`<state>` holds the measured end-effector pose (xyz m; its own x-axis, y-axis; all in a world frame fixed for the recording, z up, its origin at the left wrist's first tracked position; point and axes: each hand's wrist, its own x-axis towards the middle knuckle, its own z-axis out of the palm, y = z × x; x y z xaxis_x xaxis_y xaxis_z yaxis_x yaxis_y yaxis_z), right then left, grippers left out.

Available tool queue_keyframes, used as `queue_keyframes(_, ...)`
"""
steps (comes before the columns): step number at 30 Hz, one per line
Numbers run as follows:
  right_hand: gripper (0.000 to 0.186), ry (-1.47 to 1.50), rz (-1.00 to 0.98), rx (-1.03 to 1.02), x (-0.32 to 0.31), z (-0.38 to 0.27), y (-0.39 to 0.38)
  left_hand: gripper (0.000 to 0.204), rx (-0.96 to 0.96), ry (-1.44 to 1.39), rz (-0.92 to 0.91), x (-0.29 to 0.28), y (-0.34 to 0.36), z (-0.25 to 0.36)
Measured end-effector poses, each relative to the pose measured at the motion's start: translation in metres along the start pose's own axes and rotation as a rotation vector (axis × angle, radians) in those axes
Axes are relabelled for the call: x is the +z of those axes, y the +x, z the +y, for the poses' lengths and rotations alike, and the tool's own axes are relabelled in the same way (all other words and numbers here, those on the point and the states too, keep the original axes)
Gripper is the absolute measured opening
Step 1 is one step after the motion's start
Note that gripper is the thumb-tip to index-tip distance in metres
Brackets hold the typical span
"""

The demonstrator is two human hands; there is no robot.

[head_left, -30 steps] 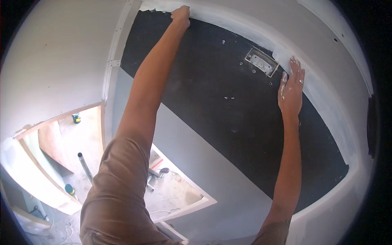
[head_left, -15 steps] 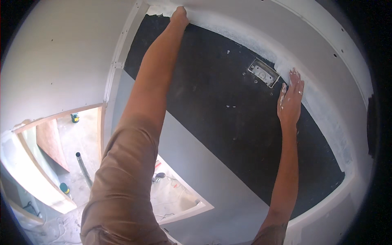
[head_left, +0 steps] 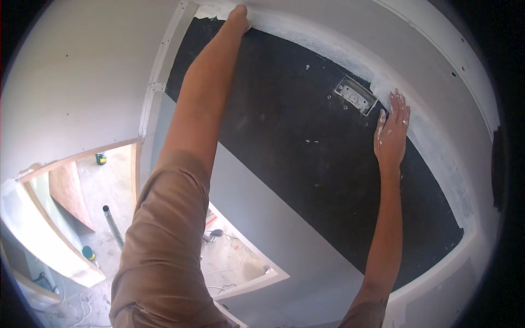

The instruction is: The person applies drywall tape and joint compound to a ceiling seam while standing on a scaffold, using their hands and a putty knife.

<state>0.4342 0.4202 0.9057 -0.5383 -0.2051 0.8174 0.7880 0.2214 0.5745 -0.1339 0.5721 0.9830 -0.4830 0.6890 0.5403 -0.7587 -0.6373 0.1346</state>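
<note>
A black panel spans the upper middle, bordered along its far edge by a band of white plaster. At the top of the view my left hand is raised against that band near the corner. Its fingers look curled, and whatever they may hold is hidden behind the hand. My right hand rests flat over the panel's edge and the plaster, fingers stretched out and spotted with white. Just left of those fingers, a recessed rectangular metal electrical box is set in the panel.
Below the panel runs a grey strip of wall. A wood-framed opening at lower left shows a floor with a metal pipe, a dark green can, another can and cables. Pale wallboard stands at left.
The view has shifted slightly. My left hand has edged a little left along the plaster; my right hand stays on the panel's edge in nearly the same pose.
</note>
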Motion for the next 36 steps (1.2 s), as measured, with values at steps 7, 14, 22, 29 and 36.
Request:
queue_keyframes(7,0.045,0.01,-0.023,-0.006,-0.002,-0.001,0.001,0.052,-0.032,-0.054,-0.019,-0.011,0.005,-0.008)
queue_keyframes(14,0.047,0.223,0.106,-0.049,0.001,-0.035,0.025,0.048,0.208,-0.077,0.035,-0.035,-0.003,0.136)
queue_keyframes(22,0.051,-0.056,-0.072,0.001,0.003,0.01,-0.002,0.034,0.21,0.052,-0.509,-0.026,-0.144,0.007)
queue_keyframes(29,0.054,-0.069,-0.074,0.002,0.006,0.001,0.003,0.034,0.325,0.113,-0.465,-0.05,-0.112,0.052)
queue_keyframes(36,0.054,-0.106,-0.094,-0.014,0.004,0.01,-0.002,0.045,0.156,0.035,-0.589,-0.015,-0.162,-0.001)
